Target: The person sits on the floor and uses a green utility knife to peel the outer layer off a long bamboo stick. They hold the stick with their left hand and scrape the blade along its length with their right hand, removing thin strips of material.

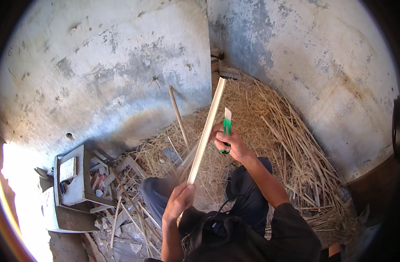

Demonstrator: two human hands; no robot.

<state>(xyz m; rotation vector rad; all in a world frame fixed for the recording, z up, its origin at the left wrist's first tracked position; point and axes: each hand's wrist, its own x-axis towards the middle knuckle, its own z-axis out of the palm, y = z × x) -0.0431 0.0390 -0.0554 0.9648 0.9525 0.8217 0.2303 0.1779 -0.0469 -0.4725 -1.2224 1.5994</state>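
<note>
A long pale wooden strip [207, 129] slants up and away in front of me. My left hand [180, 200] is closed round its lower end. Beside the strip's middle, my right hand [235, 145] grips a green utility knife [227, 127], its blade standing out and pointing up. Some right-hand fingers reach behind the strip; whether they touch it I cannot tell. Below the strip are my bent knees in dark trousers [248, 192].
Straw and dry stalks [296, 161] cover the floor ahead and to the right. An open wooden box [88, 177] with clutter stands at the left, scrap sticks beside it. A round stick [178, 114] leans by the worn wall [121, 56]. Another wall [322, 74] rises at right.
</note>
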